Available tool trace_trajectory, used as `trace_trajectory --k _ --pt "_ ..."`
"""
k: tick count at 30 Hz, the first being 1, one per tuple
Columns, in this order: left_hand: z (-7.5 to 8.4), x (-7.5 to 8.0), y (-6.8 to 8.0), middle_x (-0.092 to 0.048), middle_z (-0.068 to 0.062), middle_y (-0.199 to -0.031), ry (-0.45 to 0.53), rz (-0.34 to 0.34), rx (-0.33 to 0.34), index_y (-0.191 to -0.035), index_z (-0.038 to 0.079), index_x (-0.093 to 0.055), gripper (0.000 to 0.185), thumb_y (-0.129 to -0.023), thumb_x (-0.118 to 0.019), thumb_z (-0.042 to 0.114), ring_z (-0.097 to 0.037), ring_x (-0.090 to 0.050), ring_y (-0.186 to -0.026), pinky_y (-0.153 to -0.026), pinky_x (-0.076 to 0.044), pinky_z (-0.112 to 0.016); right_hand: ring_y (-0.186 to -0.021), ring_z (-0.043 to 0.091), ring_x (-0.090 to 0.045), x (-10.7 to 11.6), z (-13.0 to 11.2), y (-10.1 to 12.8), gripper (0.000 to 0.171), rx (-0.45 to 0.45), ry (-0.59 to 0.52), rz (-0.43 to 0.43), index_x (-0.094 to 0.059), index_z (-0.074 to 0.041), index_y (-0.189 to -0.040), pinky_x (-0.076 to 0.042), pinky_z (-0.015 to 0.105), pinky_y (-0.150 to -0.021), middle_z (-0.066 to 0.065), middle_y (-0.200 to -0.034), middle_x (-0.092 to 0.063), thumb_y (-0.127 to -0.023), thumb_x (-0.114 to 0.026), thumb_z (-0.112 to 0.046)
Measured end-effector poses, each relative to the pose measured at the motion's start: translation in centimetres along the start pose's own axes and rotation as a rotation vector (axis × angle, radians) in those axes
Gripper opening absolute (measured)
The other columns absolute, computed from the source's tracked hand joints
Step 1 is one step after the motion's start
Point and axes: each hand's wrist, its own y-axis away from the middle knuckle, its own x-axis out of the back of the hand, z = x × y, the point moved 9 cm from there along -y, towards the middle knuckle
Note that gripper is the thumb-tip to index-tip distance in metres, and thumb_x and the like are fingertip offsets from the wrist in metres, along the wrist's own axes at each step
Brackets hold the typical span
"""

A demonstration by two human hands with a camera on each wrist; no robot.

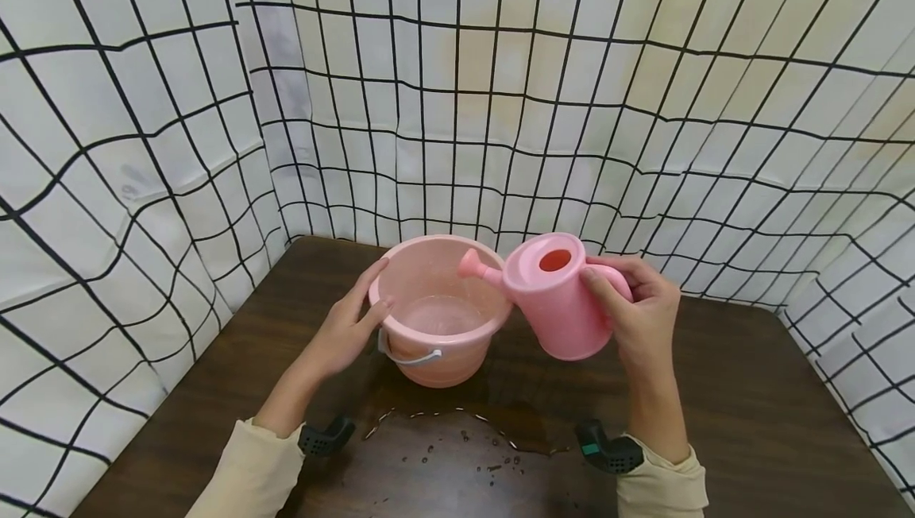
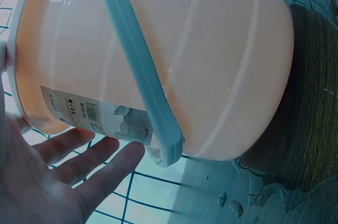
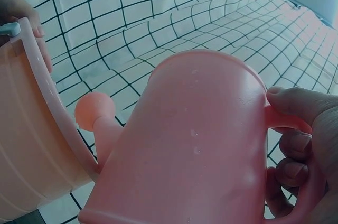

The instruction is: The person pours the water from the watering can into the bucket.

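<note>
A pale pink bucket (image 1: 439, 359) with a little water in it stands upright on the table. My left hand (image 1: 350, 327) holds its left rim, the thumb over the edge. In the left wrist view several fingers (image 2: 111, 171) of that hand stretch along the bucket's outside, near a label (image 2: 95, 113). A pink watering can (image 1: 565, 311) tilts left above the table, its spout head (image 1: 469, 263) over the bucket's right rim. My right hand (image 1: 639, 303) grips the can's handle (image 3: 311, 192), fingers curled through it and thumb on top. No water shows coming from the spout.
Spilled water (image 1: 457, 415) and scattered drops lie on the dark wooden table (image 1: 750, 391) in front of the bucket. The bucket's blue-grey handle (image 1: 415, 359) hangs down its front. Black grid mesh (image 1: 529, 97) over white sheeting encloses the table's back and sides.
</note>
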Motion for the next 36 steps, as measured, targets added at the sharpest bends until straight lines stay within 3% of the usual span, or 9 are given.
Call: trace_trajectory --k 36 --pt "-0.01 -0.16 0.0 -0.023 -0.008 -0.161 0.023 -0.002 -0.025 -0.155 0.027 -0.017 0.061 -0.101 -0.044 0.033 -0.036 -0.031 -0.144 -0.108 -0.033 -0.063 -0.077 0.015 -0.062 0.03 -0.02 0.22 0.019 -0.016 0.045 0.002 -0.068 0.012 -0.098 -0.057 0.021 -0.065 -0.001 -0.086 -0.074 -0.081 -0.072 0.004"
